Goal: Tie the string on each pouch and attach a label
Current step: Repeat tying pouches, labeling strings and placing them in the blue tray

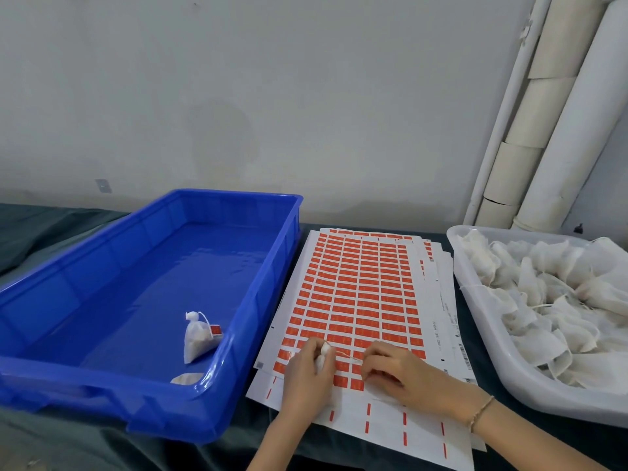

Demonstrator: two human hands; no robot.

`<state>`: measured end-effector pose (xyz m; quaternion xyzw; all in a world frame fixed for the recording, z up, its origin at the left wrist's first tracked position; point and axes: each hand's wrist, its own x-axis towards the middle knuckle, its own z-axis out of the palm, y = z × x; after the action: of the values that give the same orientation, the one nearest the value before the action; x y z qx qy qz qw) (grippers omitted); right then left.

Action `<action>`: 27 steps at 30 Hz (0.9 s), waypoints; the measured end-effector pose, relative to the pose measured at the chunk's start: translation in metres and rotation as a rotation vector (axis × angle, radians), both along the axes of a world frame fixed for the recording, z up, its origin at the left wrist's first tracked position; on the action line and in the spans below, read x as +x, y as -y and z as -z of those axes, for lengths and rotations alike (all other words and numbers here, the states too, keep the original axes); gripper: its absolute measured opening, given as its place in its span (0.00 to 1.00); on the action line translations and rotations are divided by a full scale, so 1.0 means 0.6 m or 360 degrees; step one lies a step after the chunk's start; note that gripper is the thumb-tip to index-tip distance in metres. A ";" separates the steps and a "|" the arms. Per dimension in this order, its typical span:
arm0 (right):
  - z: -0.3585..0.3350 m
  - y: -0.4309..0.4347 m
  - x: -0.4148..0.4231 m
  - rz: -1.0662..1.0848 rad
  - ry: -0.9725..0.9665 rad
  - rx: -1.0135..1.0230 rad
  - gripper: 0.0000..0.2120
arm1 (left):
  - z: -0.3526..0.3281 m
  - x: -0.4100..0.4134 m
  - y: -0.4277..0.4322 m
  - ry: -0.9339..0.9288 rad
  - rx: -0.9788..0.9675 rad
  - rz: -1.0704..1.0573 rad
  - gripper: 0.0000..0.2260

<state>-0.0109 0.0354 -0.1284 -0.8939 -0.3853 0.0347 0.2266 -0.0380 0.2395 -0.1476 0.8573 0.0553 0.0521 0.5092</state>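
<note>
Nearest: pouch (323, 351), small, soft and light by my judgement, gripped in my left hand (307, 372) above the label sheet (356, 283); best held at the neck. String (345, 355): thin, slip-prone, pinched by my right hand (390, 368). Farther: one labelled pouch (197, 339) in blue crate (85, 375); untied stock in white tray (560, 401).

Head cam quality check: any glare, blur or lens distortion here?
Head view: fisheye bends the pipes and blue crate rim; sheen streaks the crate floor; light soft, shadows faint; left hand gripping the pouch and right hand pinching the string look slightly soft; label sheet print unreadable.
</note>
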 end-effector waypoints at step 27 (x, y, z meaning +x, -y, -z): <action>-0.041 -0.017 0.006 -0.0233 0.0086 -0.0304 0.11 | -0.003 -0.001 0.003 -0.0009 -0.0009 0.0001 0.07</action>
<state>-0.0071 0.0454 -0.1037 -0.8814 -0.4505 0.0637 0.1268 -0.0389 0.2378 -0.1461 0.8559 0.0565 0.0494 0.5116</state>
